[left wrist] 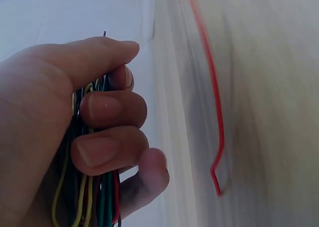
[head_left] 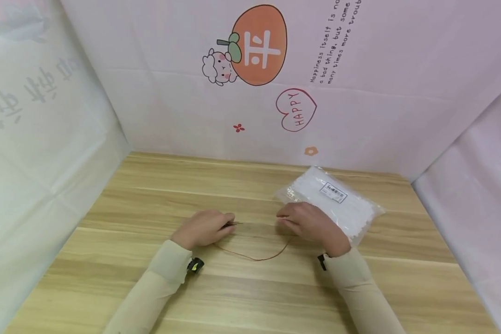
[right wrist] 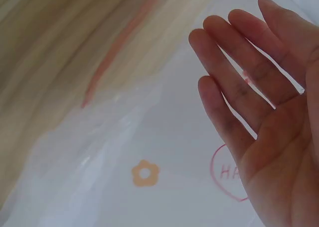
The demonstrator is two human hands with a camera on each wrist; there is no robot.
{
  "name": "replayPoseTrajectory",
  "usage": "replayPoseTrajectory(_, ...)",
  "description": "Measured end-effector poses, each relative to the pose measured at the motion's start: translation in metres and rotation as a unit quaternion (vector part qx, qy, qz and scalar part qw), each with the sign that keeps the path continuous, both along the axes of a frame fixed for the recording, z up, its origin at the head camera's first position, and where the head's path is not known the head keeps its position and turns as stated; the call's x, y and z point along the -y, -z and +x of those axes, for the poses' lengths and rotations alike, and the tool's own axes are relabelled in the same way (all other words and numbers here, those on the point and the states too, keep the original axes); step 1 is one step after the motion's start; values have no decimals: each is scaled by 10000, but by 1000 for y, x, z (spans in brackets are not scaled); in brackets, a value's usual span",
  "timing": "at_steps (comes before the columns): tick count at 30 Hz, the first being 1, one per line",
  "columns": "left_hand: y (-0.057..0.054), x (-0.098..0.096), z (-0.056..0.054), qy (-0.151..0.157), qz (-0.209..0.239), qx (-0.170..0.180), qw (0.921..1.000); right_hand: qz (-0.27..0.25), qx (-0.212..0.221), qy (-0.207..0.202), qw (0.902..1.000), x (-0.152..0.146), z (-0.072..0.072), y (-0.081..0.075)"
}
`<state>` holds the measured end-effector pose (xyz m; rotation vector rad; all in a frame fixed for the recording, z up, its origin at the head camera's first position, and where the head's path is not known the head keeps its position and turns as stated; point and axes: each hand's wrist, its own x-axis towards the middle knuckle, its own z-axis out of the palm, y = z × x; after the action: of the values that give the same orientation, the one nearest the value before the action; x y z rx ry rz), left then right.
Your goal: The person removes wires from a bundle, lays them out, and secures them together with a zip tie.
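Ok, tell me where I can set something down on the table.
Bare wood runs from the left hand to the left wall, and back to the rear wall. Another patch lies between the sleeves, on the near side of the red wire. It's crowded right of centre, where the right hand is close to the plastic bag.

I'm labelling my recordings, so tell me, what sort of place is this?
Probably a screened-off work booth: a wood-grain tabletop, a cartoon-printed white backdrop behind it, and a bundle of coloured wires held in the left hand.
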<state>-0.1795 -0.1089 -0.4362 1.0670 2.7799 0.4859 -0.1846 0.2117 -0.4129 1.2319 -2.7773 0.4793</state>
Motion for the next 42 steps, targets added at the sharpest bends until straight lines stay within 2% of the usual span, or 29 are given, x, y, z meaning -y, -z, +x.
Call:
replayPoseTrajectory(6,-5,-10,-1,61,20,122,9999,-160,276,-44,9995,24,4,-8)
replayPoseTrajectory(14,-12,-25,1,222,77,18,9997,-349,84,-317,9989,45,8,-6)
replayPoseTrajectory(19,-8,-31,2,342,145,-71,9993,-498,-18,-357,9981,51,9,0)
replayPoseTrajectory(24,-7,-34,4,377,251,22,9990,-506,-137,-351,9980,55,10,-1)
replayPoseTrajectory(32,-7,-29,3,208,194,96,9995,-445,-349,111,9983,43,6,2)
replayPoseTrajectory(39,-5,-35,4,400,191,244,9987,-607,-107,-345,9975,51,7,2)
replayPoseTrajectory(42,-5,-35,2,412,215,295,9985,-557,-21,-233,9982,50,5,2)
